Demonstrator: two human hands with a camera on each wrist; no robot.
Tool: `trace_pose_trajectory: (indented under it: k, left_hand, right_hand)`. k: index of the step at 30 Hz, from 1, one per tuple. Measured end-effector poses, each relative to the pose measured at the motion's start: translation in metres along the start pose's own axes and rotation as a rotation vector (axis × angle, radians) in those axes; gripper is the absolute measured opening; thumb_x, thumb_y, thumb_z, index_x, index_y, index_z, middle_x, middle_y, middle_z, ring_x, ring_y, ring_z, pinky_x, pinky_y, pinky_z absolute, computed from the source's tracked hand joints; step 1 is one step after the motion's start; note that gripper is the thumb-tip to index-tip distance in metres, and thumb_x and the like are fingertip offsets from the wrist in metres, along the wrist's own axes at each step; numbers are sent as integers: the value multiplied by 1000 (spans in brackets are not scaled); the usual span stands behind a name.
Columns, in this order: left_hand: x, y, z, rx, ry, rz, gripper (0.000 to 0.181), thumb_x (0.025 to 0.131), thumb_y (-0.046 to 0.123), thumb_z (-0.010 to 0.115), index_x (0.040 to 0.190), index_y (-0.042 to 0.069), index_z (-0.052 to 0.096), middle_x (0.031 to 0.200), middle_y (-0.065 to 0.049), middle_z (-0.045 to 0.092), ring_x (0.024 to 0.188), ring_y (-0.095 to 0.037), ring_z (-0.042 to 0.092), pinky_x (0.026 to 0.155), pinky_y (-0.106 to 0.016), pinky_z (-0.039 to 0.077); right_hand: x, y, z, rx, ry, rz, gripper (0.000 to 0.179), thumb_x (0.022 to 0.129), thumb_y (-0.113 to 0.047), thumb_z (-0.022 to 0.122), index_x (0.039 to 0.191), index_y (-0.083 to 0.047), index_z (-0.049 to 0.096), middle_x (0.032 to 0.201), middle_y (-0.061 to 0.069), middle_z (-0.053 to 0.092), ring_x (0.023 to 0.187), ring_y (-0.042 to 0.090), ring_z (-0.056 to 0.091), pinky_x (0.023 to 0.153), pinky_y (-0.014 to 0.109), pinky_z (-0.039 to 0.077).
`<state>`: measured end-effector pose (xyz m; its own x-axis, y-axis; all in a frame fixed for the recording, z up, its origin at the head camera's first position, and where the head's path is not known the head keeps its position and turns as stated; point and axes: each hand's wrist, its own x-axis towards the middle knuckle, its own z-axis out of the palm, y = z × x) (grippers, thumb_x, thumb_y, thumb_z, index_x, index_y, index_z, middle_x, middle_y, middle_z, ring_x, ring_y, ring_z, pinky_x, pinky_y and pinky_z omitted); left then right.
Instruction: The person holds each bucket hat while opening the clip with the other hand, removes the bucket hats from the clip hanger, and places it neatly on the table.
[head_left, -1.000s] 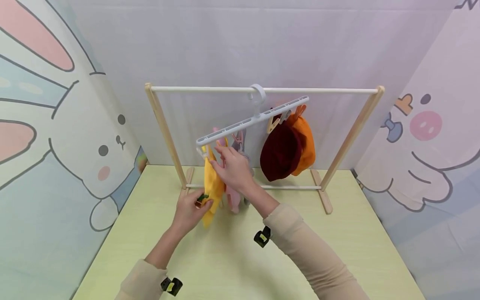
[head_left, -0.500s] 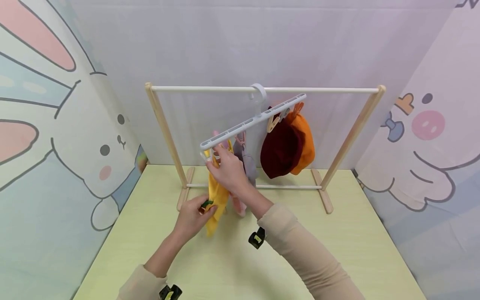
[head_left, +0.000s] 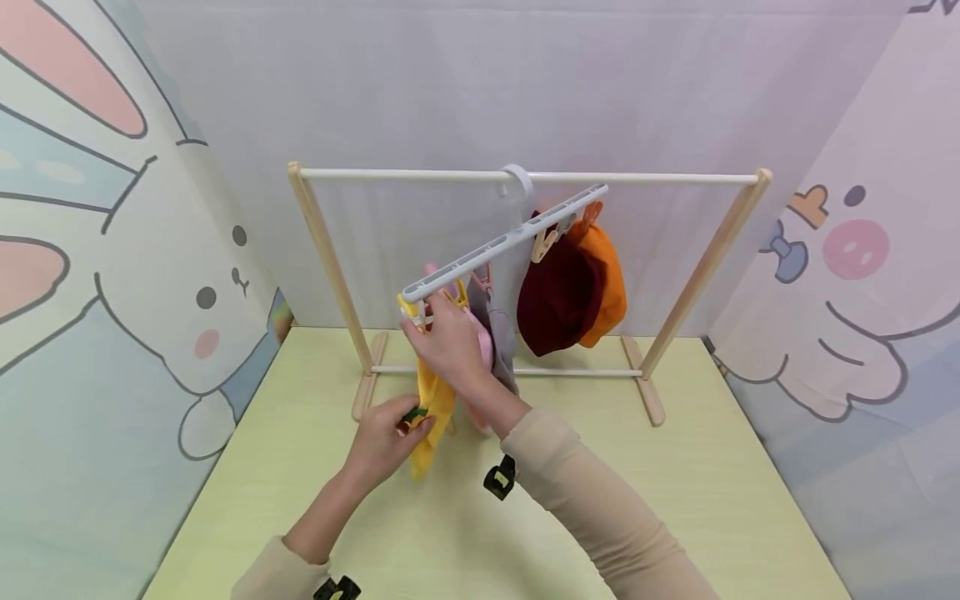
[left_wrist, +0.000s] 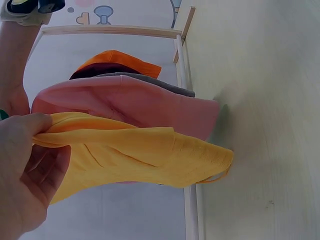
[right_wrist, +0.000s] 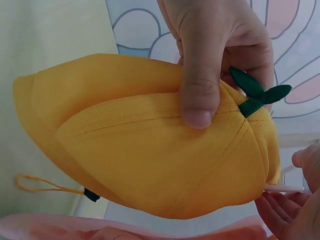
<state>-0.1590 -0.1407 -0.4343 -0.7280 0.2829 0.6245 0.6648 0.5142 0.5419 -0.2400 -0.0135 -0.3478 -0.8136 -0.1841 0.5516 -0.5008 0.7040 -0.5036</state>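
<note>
4 hats already hang under hanger; my left hand pinches yellow hat, right hand grips white clip; fastening unclear.

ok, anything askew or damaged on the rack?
Yes: the hanger looks askew. It slants across the rail instead of lining up with it, left end lower in the head view; dipped or swung forward, can't tell. No damage visible.
</note>
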Motion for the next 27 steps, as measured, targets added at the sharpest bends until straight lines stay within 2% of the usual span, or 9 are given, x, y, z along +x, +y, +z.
trace_pose_trajectory:
  k: [8,14,21,25,27]
  left_hand:
    - [1,-1,2,15,-1,42,21,70,1,75,83,7,60,69,5,55,57,-4,49,49,-15,44]
    - [0,0,0,19,-11,16,20,71,3,76,83,9,61,70,6,56,58,-2,48,50,-15,44]
    - [-3,-3,-2,18,8,-7,17,74,6,75,80,10,59,66,7,52,56,-2,47,48,-15,43]
    - [-3,-3,-3,-4,31,-30,19,71,-2,73,83,9,63,71,2,61,60,-3,53,50,-16,46]
    - [-3,-3,-3,-13,41,-41,23,68,-6,71,85,8,65,73,0,64,61,-4,56,51,-16,47]
  right_hand:
    - [2,-6,4,-62,52,32,31,83,-36,64,104,-13,59,75,-3,59,52,8,49,51,22,39]
    - [3,-7,3,-105,99,2,28,82,-36,65,98,-14,59,68,-3,56,46,8,45,46,22,36]
    - [3,-7,4,-108,106,-26,29,83,-36,64,98,-12,60,66,-5,55,48,7,47,44,21,35]
    - [3,-5,4,-104,136,-61,43,83,-34,65,118,-11,58,67,-3,58,46,8,49,44,21,35]
    - [3,-4,4,-101,149,-76,40,82,-34,65,114,-10,59,66,-3,58,45,8,49,44,21,35]
